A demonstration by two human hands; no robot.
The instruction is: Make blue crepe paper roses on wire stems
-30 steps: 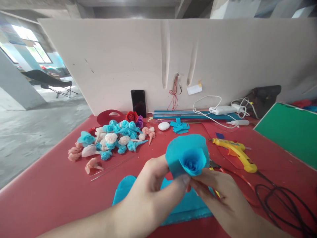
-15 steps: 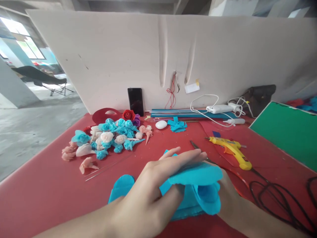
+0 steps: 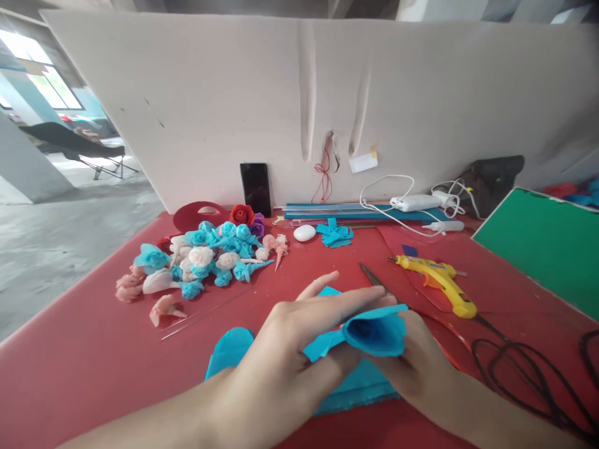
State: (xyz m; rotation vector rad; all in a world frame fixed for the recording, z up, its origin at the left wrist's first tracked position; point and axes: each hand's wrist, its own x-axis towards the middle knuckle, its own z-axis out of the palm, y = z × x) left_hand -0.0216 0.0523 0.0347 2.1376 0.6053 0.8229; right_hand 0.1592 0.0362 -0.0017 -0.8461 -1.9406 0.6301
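Note:
A blue crepe paper petal (image 3: 377, 333), curled into a cup, is held between both hands above the table. My left hand (image 3: 299, 349) has its thumb under the paper's narrow left end, with its fingers stretched over the top. My right hand (image 3: 421, 358) grips the cup's right side; most of its fingers are hidden behind the paper. Beneath the hands lies a stack of blue crepe paper (image 3: 358, 390). Left of my left wrist is a rounded blue paper piece (image 3: 233, 346). Scissors (image 3: 374, 277) with red handles lie just beyond the hands, partly covered.
Blue, white and pink paper flowers (image 3: 201, 257) are heaped at the left, near thin wires (image 3: 201, 315). A yellow glue gun (image 3: 440, 280) and its black cord (image 3: 519, 374) lie at the right. A phone (image 3: 256, 189) leans on the white board behind a white egg-shaped object (image 3: 304, 233).
The blue paper between my hands has gone from a broad, loosely folded flap to a tighter, open cup. My right hand has shifted slightly around it.

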